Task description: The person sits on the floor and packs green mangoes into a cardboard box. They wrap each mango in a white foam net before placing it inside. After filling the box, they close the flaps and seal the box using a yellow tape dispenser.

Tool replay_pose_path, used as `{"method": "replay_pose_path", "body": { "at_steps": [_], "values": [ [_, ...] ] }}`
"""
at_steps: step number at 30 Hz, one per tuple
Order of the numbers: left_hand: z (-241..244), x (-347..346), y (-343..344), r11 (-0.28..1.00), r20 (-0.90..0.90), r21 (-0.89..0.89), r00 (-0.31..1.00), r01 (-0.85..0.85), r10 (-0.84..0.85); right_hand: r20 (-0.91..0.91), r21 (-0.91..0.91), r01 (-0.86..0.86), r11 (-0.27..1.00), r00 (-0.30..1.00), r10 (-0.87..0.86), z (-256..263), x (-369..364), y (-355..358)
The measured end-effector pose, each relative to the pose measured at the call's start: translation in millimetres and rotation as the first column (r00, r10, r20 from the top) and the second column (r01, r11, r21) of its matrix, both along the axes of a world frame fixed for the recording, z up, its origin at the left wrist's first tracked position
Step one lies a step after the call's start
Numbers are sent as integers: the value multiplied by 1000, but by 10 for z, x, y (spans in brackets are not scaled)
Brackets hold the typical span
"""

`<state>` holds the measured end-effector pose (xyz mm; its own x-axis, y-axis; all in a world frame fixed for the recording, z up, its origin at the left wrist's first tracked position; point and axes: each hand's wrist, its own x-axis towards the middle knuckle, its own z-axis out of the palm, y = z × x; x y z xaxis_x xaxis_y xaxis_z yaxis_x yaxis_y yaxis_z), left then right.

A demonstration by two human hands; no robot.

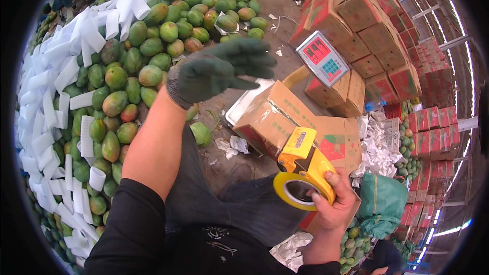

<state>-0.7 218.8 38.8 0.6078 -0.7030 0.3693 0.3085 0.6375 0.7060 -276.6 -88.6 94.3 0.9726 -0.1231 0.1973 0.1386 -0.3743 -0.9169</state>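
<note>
My right hand (336,198) is bare and grips a yellow packing-tape dispenser (305,152) with a roll of yellow tape. The dispenser's head is at the near end of a closed cardboard carton (275,112), where a strip of clear-looking tape runs over the top. That carton rests on the white platform of a scale (233,112), whose display head (323,58) stands beyond it. My left hand (223,67), in a dark green glove with a grey cuff, is raised in the air left of the carton, fingers extended, holding nothing.
A large heap of mangoes (114,103) lies at left, partly under white foam sleeves (46,122). Stacked cartons (366,26) rise at the upper right. Crumpled paper (374,141) and a green sack (383,198) are at right. Part of another person (386,256) shows at lower right.
</note>
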Motion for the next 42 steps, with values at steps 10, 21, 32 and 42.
{"method": "replay_pose_path", "body": {
  "at_steps": [10, 21, 32, 42],
  "values": [
    [-489, -1040, -1045, 747, -577, 539, 817, 390, -10, 75, -544, -58, 837, 990, 117, 897, -167, -532],
    [-653, -1919, -1497, 868, -659, -88, 624, 489, -419, -14, -563, -208, 800, 970, 243, 885, -213, -690],
    [-551, -256, -1076, 701, -207, 714, 955, -2, 213, -234, -792, -380, 478, 912, 336, 798, 603, -1106],
    [-1816, 629, -987, 460, -172, 887, 949, 32, 266, -444, -820, -398, 412, 896, -19, -82, 483, -2526]
  ]
}}
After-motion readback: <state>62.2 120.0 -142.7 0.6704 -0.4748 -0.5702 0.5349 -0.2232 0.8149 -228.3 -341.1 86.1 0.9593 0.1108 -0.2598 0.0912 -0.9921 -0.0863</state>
